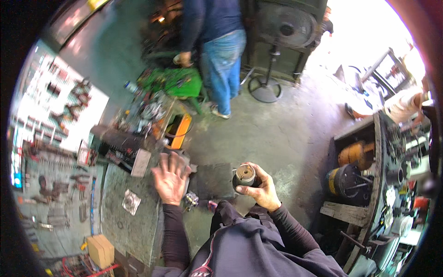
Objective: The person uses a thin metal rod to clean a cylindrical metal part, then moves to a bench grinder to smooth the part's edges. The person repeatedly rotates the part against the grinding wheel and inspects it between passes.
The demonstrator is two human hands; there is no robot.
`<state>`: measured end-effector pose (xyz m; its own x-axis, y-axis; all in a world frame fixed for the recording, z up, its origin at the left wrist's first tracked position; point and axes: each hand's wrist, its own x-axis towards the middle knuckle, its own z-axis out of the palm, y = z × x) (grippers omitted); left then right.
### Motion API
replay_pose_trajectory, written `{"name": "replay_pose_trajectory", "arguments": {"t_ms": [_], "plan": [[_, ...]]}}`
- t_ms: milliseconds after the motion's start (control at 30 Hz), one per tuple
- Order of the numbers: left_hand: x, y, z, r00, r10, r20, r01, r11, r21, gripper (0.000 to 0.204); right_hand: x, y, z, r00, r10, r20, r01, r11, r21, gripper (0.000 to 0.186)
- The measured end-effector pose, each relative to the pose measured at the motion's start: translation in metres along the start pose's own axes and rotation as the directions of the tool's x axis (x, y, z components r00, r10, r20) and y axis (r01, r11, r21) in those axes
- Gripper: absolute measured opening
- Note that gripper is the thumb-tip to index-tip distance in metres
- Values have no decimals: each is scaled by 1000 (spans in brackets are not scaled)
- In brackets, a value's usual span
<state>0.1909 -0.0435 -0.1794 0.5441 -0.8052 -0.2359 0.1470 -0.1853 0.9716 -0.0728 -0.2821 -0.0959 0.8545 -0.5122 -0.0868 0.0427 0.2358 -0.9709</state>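
Just in front of the dark apron (pixel 258 249), the right hand (pixel 264 187) grips a cylindrical metal part (pixel 246 172), thumb on its near side and fingers curled round its right and far side. The part is held up above the floor, its round end face with a central hole turned upward.

To its left, the left hand (pixel 171 179) is spread, fingers apart and blurred, seemingly holding nothing, near the edge of the grey desk (pixel 143 226). On that desk lies a pale crumpled packet (pixel 131 202), with a cardboard box (pixel 100 250) at its near left.

The step in hand looks like carrying or inspecting the part one-handed. The next move calls for a steady right grip and, if the part is to be turned or worked, the free left hand brought across to it.

Farther off are an orange case (pixel 180 131), a green stand (pixel 182 83) and, beyond, a co-worker in jeans (pixel 224 57).
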Motion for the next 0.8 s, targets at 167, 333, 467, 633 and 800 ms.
{"name": "replay_pose_trajectory", "arguments": {"t_ms": [167, 333, 467, 633, 800], "plan": [[-8, -74, 59, 873, -445, -197, 477, 864, 161, 67, -46, -56, -125, 986, 3, -168, 8, 998, 68, 76], [1, -192, 118, 988, -134, -82, 146, 582, 800, 54, -70, -74, -219, 921, -135, -366, 164, 985, 49, 77], [66, -196, 194, 638, -422, -644, 711, 644, 282, 26, -60, -85, -282, 853, -178, -491, 207, 978, 7, 72], [185, -150, 270, 820, -332, -466, 570, 545, 615, 8, -24, -94, -370, 761, -160, -629, 213, 977, 9, 72], [346, -145, 294, 915, -339, -218, 398, 676, 620, 49, 47, -120, -462, 668, -148, -729, 190, 981, -25, 70]]}}
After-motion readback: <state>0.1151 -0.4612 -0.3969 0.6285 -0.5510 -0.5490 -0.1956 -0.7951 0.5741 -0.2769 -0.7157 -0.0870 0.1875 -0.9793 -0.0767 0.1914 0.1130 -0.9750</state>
